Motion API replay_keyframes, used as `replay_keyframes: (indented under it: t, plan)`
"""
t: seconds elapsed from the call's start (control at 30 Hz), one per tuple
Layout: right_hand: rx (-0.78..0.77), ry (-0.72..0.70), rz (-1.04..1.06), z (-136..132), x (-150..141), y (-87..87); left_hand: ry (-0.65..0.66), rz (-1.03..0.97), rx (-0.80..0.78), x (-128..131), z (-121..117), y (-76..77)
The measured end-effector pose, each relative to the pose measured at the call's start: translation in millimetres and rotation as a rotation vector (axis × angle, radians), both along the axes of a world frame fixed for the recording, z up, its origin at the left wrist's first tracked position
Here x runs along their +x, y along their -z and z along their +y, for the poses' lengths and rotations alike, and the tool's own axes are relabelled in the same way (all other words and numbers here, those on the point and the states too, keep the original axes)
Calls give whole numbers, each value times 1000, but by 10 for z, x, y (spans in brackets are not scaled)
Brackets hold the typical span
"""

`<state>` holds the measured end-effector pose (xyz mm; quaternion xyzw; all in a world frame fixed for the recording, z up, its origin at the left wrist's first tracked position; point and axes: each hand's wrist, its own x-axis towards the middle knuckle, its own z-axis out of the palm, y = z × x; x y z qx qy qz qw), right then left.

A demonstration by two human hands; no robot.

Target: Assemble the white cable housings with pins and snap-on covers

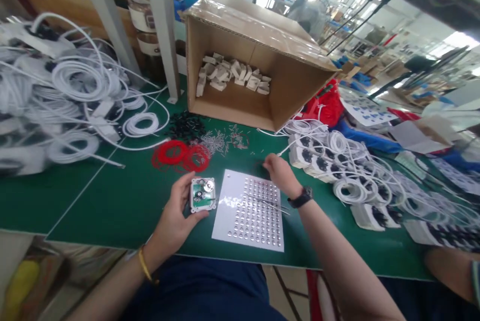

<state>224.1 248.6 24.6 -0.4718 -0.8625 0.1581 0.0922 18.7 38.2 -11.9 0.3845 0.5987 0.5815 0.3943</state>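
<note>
My left hand [176, 213] is closed round a small square white module [203, 194] with a green circuit board showing, held just above the green table [112, 201]. Right of it lies a white sheet [249, 211] covered with rows of small shiny dots, with thin metal tweezers [268, 202] resting on it. My right hand [279, 173], with a black watch on the wrist, reaches past the sheet's far edge to the table; its fingers are curled down and I cannot make out anything in them.
An open cardboard box [258, 61] on its side holds several white parts. Red wire coils [182, 155], black bits [185, 126] and small metal pins [221, 141] lie behind the sheet. White cables pile up left [75, 91] and right [348, 171]. Another person's arm [450, 261] shows at lower right.
</note>
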Motion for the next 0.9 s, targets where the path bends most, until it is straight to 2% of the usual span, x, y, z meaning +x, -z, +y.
replay_keyframes:
  t: [0.1,0.2,0.27,0.3,0.37,0.5,0.57,0.63,0.77,0.9]
  plan:
    - [41,-96,108,-190,-91,-425,1,-48,32,-21,-17,-20]
    - [92,-190,220,-524,-225,-920,-2,-70,34,-36,-30,-38]
    - [66,-271,249,-802,-351,-1151,12,-51,34,-50,-37,-41]
    - [37,-316,258,-946,-425,-1208,17,-28,42,-59,-42,-41]
    - [-22,-393,250,-1215,-589,-1194,21,35,73,-80,-53,-41]
    - [-19,-487,138,-1515,-893,-857,9,179,138,-134,-86,-57]
    - [-10,-498,105,-1510,-979,-716,4,219,151,-160,-102,-57]
    - [-31,-488,118,-1439,-1011,-664,-12,230,161,-183,-114,-42]
    - [-108,-461,138,-1289,-1015,-717,-13,200,166,-198,-135,-4]
    - [-192,-417,104,-1246,-1070,-746,32,135,169,-185,-154,-27]
